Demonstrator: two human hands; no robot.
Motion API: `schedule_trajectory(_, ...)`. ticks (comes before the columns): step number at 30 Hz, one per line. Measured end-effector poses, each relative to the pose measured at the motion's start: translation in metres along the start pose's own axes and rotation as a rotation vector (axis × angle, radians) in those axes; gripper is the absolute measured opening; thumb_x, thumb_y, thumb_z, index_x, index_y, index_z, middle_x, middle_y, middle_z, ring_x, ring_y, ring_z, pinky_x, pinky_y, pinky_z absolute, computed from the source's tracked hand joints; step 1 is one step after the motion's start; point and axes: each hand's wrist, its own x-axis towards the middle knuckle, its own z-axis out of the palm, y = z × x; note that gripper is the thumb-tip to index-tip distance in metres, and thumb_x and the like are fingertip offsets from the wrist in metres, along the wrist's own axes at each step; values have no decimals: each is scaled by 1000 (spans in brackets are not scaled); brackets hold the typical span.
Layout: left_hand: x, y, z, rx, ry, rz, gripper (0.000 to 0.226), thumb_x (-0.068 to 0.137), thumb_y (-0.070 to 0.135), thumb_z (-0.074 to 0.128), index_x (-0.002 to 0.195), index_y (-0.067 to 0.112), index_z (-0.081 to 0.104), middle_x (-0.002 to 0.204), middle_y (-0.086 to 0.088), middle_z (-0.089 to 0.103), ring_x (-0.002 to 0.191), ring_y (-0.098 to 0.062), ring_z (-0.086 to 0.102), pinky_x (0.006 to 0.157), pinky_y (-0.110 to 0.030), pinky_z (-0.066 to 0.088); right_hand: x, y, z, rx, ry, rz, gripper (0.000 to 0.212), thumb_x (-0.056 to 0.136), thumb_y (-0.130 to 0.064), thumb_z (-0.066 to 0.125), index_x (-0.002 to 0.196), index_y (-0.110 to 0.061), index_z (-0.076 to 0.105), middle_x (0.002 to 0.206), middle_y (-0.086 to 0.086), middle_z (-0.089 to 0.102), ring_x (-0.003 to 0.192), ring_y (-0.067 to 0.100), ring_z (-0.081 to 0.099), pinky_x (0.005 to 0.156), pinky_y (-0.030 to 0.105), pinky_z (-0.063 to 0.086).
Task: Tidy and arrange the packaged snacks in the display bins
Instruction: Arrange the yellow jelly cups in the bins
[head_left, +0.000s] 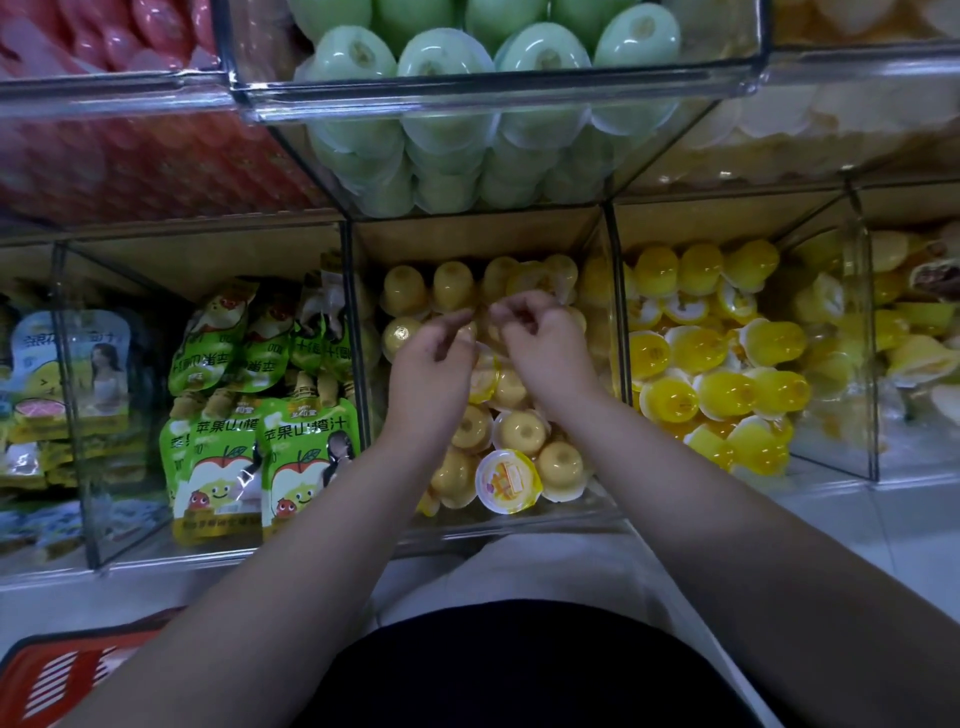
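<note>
Our forearms (322, 545) reach into the middle bin (519, 527), among the yellow jelly cups (522, 431) — tidying, we judge.
Left hand (431, 358) and right hand (540, 343) sit close together over the back rows, fingers curled down onto cups; whether either pinches one we cannot tell. Most cups stand dome-up in rows, probably so they pack evenly — a stray cup (508, 480) by the front wall lies label-up and, we judge, wants turning.

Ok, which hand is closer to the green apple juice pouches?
Left. The left hand sits over the jelly cups just right of the green pouches, past the clear divider; the right hand is farther right over the same cups.
</note>
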Motion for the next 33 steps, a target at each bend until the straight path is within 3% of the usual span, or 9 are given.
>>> schedule_trajectory(4,-12,21,5,-371,-80,-158,26,103,19,41,98,27,65,87,23,69,86,10,61,79,-15,44,-16,-15,-14,338,67,67,33,82,-57,49,85,-29,66,100,-1,72,104,18,65,97,41,49)
schedule_trajectory(7,-18,33,12,-562,-163,-200,30,105,25,32,122,25,56,116,13,65,112,1,57,90,-14,42,-31,-23,-25,458,45,47,32,94,-50,42,93,-27,66,111,-1,70,111,12,63,103,36,45)
schedule_trajectory(9,-23,40,17,-573,-239,-200,39,106,31,26,137,22,48,136,8,55,128,-3,49,94,-14,37,-40,-27,-33,521,46,36,29,102,-40,38,98,-25,63,113,1,68,109,8,62,101,29,45)
schedule_trajectory(11,-29,44,22,-563,-291,-190,44,105,33,23,143,20,43,144,6,49,131,-4,45,95,-15,34,-47,-31,-43,571,56,30,30,104,-36,34,102,-24,61,113,0,67,107,5,62,96,23,45)
schedule_trajectory(21,-57,71,61,-548,-340,-108,37,105,34,29,135,26,49,125,14,56,117,2,52,105,-21,35,-63,-25,-96,669,77,-21,30,105,-34,32,104,-25,60,114,-2,66,114,6,60,100,24,45)
schedule_trajectory(23,-62,78,76,-548,-344,-93,37,105,33,28,135,25,47,134,12,54,122,0,50,110,-24,32,-64,-21,-113,672,81,-27,31,105,-35,31,110,-23,58,120,-1,64,114,4,59,97,20,45)
schedule_trajectory(26,-70,91,99,-547,-344,-75,45,105,35,24,144,22,41,150,9,42,137,-4,39,106,-19,32,-62,-13,-141,678,94,-33,34,104,-40,29,116,-23,56,130,2,61,122,7,56,104,27,42)
schedule_trajectory(28,-74,98,116,-567,-350,-76,46,105,37,24,146,22,39,152,9,39,138,-4,37,100,-14,33,-60,-6,-161,703,97,-34,36,101,-45,30,115,-25,57,129,-1,61,122,6,55,104,28,42)
schedule_trajectory(33,-86,113,165,-597,-349,-66,48,104,38,24,147,20,36,153,7,38,138,-5,37,102,-17,34,-53,8,-212,735,92,-22,36,104,-39,27,119,-21,55,136,4,58,123,8,54,102,25,42)
